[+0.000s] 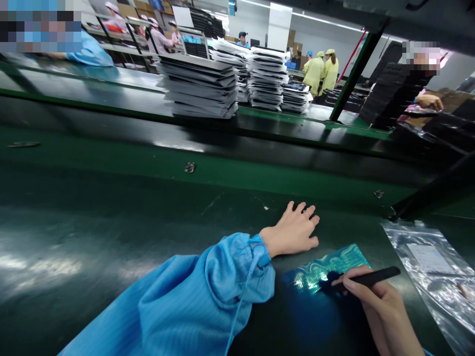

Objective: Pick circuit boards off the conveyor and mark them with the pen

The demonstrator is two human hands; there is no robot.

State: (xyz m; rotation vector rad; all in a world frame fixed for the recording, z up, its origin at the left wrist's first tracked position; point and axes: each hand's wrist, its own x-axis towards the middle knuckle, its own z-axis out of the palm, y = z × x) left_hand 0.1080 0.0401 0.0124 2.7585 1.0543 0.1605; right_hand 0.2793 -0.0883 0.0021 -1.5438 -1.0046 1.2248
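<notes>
My left hand [295, 230] lies palm down on the dark green work surface [148, 212], fingers spread and holding nothing. A blue sleeve covers that arm, and a blue wrist strap [260, 251] with a cord circles the wrist. Close to its thumb is a glossy blue sheet [315, 291] with wavy greenish reflections; its lower part fades into the dark. Over the sheet's right side, my right hand [376, 296] pinches slim black tweezers [378, 275], their tips pointing left. Whether the tips touch the sheet I cannot tell.
On the right lies a clear plastic bag [415, 237] with a white label. Small electronic parts [190, 167] rest towards the back. Stacks of flat panels [200, 86] stand on the raised shelf beyond, beside a dark post [356, 74]. Co-workers [319, 69] are in the background.
</notes>
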